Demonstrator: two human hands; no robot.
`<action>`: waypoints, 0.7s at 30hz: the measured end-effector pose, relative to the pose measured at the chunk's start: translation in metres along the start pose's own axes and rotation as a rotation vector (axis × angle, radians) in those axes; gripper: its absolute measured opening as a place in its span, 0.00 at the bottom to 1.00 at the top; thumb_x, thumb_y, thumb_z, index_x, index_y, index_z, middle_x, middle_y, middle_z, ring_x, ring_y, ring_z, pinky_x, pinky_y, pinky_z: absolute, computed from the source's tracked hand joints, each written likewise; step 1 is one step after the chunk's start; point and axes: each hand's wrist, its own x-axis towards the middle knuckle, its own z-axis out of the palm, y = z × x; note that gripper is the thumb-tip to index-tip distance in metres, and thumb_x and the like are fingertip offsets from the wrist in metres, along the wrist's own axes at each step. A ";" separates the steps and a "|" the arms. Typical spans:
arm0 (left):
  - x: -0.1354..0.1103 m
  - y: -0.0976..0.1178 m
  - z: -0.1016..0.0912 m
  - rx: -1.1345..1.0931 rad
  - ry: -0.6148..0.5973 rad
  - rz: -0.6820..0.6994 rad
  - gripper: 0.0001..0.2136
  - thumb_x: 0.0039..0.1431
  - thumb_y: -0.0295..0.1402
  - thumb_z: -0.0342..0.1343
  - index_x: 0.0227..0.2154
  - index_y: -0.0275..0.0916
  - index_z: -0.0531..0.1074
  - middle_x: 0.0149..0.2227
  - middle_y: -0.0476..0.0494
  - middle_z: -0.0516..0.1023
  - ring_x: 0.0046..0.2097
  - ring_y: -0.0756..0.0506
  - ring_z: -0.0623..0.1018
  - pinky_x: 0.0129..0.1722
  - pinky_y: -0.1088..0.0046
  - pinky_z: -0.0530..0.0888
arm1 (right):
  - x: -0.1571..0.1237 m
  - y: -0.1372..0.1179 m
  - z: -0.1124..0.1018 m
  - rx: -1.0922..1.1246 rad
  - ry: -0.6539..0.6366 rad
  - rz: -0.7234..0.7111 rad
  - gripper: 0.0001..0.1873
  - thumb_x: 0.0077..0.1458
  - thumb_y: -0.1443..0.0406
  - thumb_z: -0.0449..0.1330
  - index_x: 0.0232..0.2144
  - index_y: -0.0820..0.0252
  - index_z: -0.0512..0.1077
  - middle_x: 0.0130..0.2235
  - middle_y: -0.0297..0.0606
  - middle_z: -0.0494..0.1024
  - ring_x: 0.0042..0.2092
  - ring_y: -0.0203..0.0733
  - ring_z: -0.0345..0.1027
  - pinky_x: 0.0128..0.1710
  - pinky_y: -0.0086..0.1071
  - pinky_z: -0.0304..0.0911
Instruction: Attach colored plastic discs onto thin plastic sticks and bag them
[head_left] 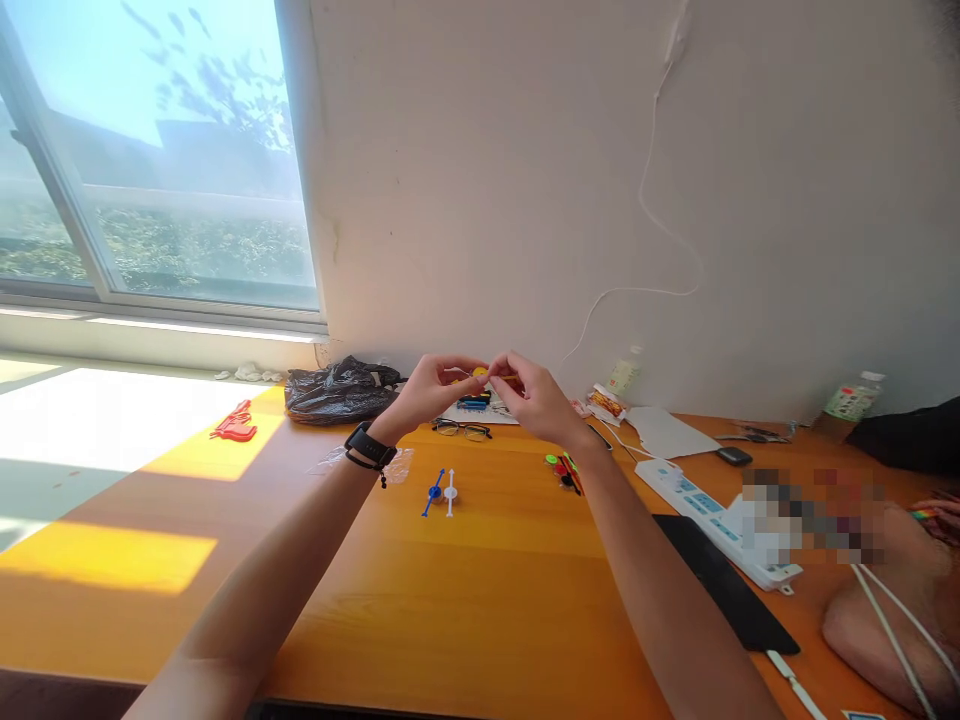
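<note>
Both my hands are raised above the orange table [487, 580], fingertips meeting. My left hand [431, 390], with a black watch on the wrist, and my right hand [532, 398] together pinch a small yellow plastic piece [484, 374]. Below them on the table lie a blue spinning-top piece [434, 491] and a white one [450, 491] side by side. A small cluster of red, green and black plastic pieces [566, 470] lies under my right wrist. Black-rimmed glasses [461, 429] and a sheet with blue parts [474, 405] lie just beyond my hands.
A black plastic bag [337, 390] lies by the wall, a red plastic frame [235, 425] in the sun patch at left. At right are a white power strip [712, 520], a black flat pad [724, 595], papers, two bottles, and another person's arm [885, 630].
</note>
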 end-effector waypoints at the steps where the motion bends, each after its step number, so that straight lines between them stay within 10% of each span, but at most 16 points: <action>1: 0.000 0.001 -0.001 0.007 0.004 -0.003 0.20 0.61 0.43 0.68 0.49 0.34 0.83 0.44 0.36 0.86 0.43 0.42 0.84 0.48 0.66 0.81 | 0.000 -0.002 0.000 -0.002 0.006 -0.002 0.08 0.67 0.58 0.56 0.39 0.56 0.69 0.36 0.36 0.78 0.34 0.39 0.68 0.31 0.32 0.58; 21: -0.003 0.018 -0.002 0.048 -0.047 -0.013 0.15 0.65 0.42 0.65 0.43 0.33 0.84 0.38 0.39 0.86 0.40 0.44 0.84 0.43 0.71 0.81 | 0.001 -0.008 0.004 0.046 0.046 -0.052 0.08 0.68 0.58 0.55 0.42 0.55 0.68 0.40 0.38 0.75 0.38 0.41 0.68 0.34 0.33 0.61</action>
